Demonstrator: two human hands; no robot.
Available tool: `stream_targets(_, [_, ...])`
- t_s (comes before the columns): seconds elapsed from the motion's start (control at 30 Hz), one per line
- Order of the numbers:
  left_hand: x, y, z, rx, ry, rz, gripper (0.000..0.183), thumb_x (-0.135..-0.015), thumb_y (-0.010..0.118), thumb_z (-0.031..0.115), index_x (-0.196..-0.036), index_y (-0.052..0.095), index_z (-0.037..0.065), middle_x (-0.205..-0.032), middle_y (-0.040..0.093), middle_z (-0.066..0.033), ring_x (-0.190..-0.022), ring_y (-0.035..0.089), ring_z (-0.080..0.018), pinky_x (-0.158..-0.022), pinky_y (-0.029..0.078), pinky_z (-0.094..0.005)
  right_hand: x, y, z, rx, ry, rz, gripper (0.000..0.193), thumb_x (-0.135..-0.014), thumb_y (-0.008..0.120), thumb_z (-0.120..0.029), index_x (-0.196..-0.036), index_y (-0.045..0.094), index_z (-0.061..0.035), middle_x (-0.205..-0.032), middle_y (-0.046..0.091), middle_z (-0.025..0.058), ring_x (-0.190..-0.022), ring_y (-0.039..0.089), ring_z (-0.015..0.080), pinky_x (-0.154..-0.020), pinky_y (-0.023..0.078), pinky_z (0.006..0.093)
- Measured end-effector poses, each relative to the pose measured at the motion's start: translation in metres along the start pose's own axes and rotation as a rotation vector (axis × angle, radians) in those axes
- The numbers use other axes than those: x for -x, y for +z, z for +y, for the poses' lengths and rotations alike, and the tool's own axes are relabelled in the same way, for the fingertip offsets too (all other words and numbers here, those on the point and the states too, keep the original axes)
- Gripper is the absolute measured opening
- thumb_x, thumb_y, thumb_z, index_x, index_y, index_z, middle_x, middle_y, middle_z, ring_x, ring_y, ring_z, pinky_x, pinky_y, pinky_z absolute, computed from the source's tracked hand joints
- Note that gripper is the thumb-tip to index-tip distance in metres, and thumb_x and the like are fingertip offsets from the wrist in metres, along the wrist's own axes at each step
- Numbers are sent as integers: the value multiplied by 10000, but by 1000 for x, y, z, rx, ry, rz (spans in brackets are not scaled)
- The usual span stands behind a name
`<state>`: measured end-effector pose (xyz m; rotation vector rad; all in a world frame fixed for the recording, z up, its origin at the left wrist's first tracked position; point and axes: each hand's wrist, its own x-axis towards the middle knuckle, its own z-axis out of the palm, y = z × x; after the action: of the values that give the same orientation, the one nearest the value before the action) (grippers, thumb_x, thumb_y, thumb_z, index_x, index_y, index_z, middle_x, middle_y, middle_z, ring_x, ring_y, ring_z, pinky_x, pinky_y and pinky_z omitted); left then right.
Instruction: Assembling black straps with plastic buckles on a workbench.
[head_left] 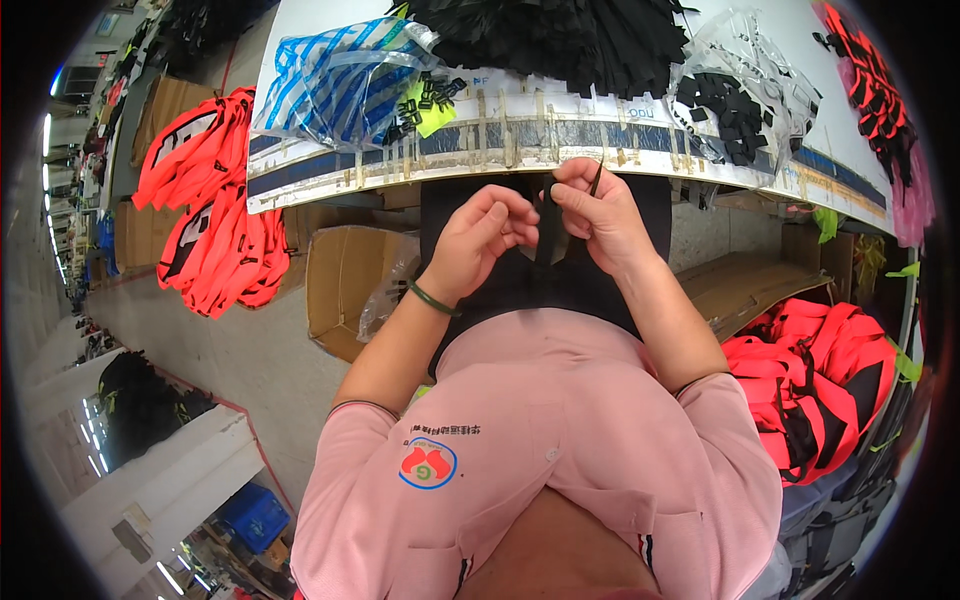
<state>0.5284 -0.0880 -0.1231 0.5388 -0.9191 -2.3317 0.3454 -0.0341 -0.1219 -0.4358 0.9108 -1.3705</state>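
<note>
Just off the near edge of the worktable, my right hand (pixel 605 215) pinches a black webbing strap (pixel 551 225) between thumb and fingers. The strap hangs down over my dark lap, and a thin dark end sticks up past the fingers. Close on its left side is my left hand (pixel 487 238), fingers curled in and their tips at the strap's edge. What those fingers hold, if anything, is hidden. Straight ahead on the table lies a big heap of black strips (pixel 550 45).
The white worktable (pixel 480 165) has a taped front edge. On it are a blue-striped plastic bag (pixel 340 85), small black buckles (pixel 430 98) and a clear bag of black pieces (pixel 735 112). Neon-red strap bundles (pixel 225 250) hang left; more (pixel 815 385) lie right. A cardboard box (pixel 345 285) stands below.
</note>
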Motion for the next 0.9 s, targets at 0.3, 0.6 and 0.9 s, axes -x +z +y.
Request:
stream_targets(0.3, [-9, 2, -8, 227, -308, -262, 344, -938, 458, 226, -1106, 540, -62, -1011, 600, -133, -846, 606, -208, -770, 501, -340, 8, 9, -5, -20, 35, -141, 138, -857, 554, -25, -988, 575, 13, -633, 536, 37, -458, 526, 124, -452, 461, 235])
stream_targets(0.6, [-9, 6, -8, -306, -167, -65, 98, -908, 512, 118, -926, 547, 27, -853, 578, -46, -703, 565, -108, -632, 470, -234, 14, 8, -22, 570, -206, -234, 78, -805, 626, -22, -878, 617, 4, -824, 586, 26, -680, 557, 64, -586, 437, 207])
stream_targets(0.9, [-6, 2, 1, -547, -345, -35, 189, -930, 451, 177, -913, 573, 33, -693, 567, -14, -529, 454, -49, -477, 353, -171, 0, -42, -44, 1044, -514, 156, 79, -796, 644, -76, -862, 642, -33, -822, 635, 30, -728, 571, 82, -659, 459, 221])
